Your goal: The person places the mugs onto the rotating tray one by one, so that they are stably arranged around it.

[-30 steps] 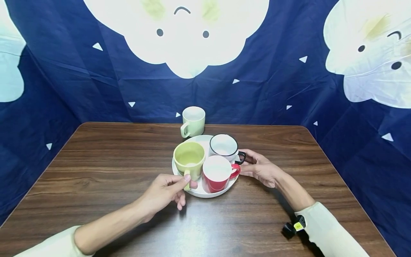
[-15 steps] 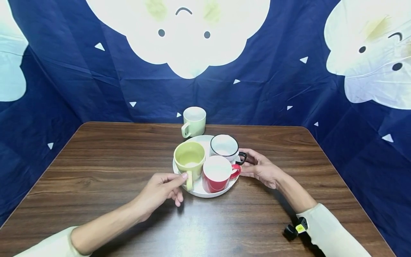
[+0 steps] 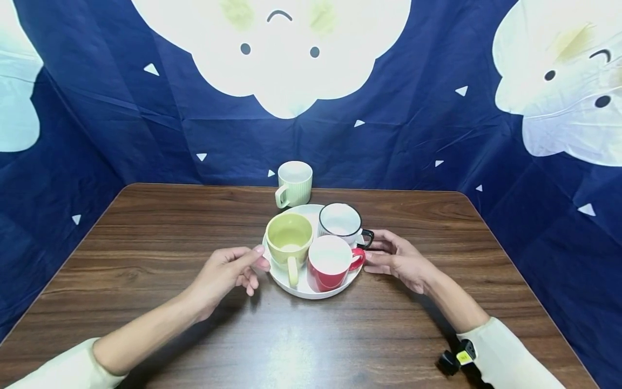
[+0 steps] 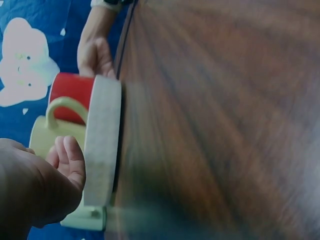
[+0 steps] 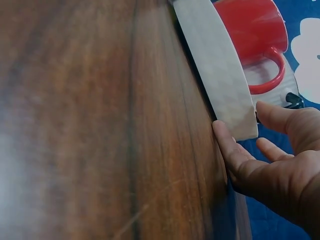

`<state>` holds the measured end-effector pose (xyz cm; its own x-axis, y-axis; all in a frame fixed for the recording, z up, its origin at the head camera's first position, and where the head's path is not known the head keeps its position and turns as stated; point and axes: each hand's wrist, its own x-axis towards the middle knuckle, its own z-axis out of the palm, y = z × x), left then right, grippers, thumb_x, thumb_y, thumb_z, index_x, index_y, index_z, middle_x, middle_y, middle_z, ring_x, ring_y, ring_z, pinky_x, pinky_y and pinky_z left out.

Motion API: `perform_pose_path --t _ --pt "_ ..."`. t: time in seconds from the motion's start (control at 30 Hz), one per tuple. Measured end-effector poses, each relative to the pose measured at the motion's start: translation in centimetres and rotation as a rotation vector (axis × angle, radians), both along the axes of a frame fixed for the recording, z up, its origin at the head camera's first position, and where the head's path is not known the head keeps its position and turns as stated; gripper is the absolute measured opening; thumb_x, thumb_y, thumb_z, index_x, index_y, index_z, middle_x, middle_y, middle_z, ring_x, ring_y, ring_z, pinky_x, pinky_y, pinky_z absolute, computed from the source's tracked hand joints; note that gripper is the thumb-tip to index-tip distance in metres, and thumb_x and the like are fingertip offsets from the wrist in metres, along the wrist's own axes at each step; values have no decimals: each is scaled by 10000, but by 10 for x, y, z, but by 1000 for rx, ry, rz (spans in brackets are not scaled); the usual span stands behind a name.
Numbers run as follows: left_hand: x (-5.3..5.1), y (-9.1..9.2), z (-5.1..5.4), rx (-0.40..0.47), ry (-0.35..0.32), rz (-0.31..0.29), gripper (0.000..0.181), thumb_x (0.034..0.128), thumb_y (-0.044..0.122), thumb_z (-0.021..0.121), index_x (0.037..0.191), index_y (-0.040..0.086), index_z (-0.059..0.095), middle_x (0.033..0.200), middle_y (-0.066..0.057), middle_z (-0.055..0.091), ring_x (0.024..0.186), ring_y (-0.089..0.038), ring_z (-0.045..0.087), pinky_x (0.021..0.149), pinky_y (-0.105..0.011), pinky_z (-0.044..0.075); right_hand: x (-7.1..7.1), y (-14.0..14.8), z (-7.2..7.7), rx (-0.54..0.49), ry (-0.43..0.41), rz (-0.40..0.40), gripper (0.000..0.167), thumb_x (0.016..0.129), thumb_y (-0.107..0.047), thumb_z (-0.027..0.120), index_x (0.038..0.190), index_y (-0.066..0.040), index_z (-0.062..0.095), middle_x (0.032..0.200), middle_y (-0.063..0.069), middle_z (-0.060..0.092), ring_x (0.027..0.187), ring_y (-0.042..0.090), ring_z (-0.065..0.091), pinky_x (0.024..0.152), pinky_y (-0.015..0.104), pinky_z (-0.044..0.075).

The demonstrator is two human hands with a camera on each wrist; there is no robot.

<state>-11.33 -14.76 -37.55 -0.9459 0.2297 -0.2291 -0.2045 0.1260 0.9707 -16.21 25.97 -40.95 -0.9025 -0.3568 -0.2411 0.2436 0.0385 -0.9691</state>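
On a round white plate (image 3: 306, 294) stand a yellow-green mug (image 3: 286, 251), a red mug (image 3: 323, 278) with a white inside, and a white mug (image 3: 342, 223) with a black rim and black handle. My left hand (image 3: 216, 278) is just left of the plate, off the yellow-green mug's handle, its fingers loosely bent and holding nothing. Whether its fingertips touch the plate's rim I cannot tell. At the plate's right side, my right hand (image 5: 280, 160) has mostly straight, spread fingers against the rim and lower edge. Part of its fingers hides behind the mug handles in the head view.
A pale green ribbed mug (image 3: 295, 189) stands behind the plate, close to the back edge of the brown wooden table (image 3: 170, 237). Blue cloth (image 3: 160, 140) with white cloud shapes hangs behind the table and at its sides.
My left hand has let go of the yellow-green mug's handle and moved left and slightly back to the plate's rim. My right hand has shifted slightly at the right rim.
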Motion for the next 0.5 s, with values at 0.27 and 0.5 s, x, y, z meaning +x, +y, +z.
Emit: perform_pose_path --t 0.27,0.5 --pt "-21 -16 6 15 48 86 369 1168 381 643 989 88 779 932 33 812 675 -94 662 674 -285 631 15 -4 1 -13 -29 -26 767 998 131 698 1650 77 300 1507 221 547 1183 155 728 1026 392 681" --pt "-42 -24 7 101 70 120 324 1177 352 629 981 133 766 924 58 797 695 -88 662 658 -253 608 28 -15 1 -29 -44 -75 812 956 109 779 1633 47 336 1482 201 548 1175 151 729 988 378 693"
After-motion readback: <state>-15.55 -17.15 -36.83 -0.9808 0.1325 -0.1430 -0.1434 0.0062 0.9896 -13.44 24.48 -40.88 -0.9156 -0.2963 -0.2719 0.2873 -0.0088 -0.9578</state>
